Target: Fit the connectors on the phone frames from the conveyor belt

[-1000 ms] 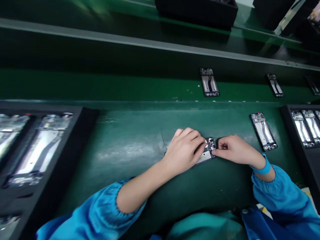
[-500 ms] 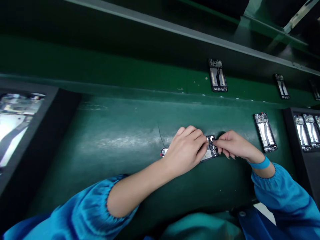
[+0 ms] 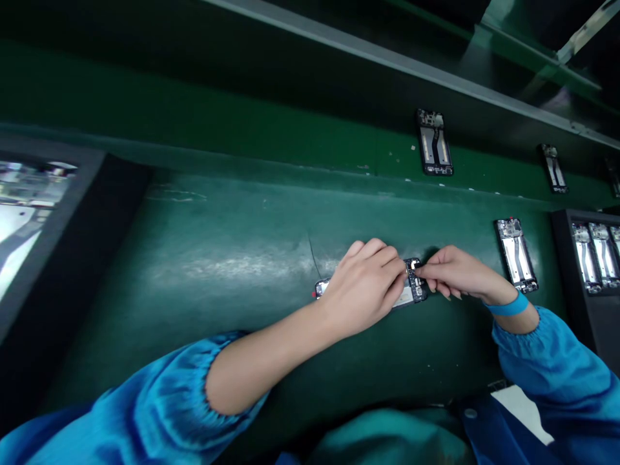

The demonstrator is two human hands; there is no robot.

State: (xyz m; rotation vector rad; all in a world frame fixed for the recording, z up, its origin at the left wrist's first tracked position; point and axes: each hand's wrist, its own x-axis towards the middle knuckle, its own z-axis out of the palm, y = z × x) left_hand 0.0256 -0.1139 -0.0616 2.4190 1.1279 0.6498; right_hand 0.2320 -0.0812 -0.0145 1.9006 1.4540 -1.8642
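An opened phone (image 3: 417, 292) lies sideways on the green bench, its circuit board showing at the right end. Across its middle rests my left hand (image 3: 365, 287), fingers curled over and gripping it, hiding most of the body. My right hand (image 3: 450, 274) is closed in a pinch, fingertips on the board at the phone's right end. Whatever those fingertips hold is too small to make out. At the left end of the phone a bit of red shows, and a thin dark wire (image 3: 314, 257) sticks up beside it.
To the right lies another opened phone (image 3: 516, 255). A black tray (image 3: 562, 248) holding several phones stands at the right edge; a dark tray (image 3: 104, 206) with phone parts is at the left. Two phones (image 3: 434, 145) (image 3: 553, 169) lie on the raised back ledge.
The camera view has shifted slightly. Both hands stay at the same phone, with my right fingertips still pinched at its board end.
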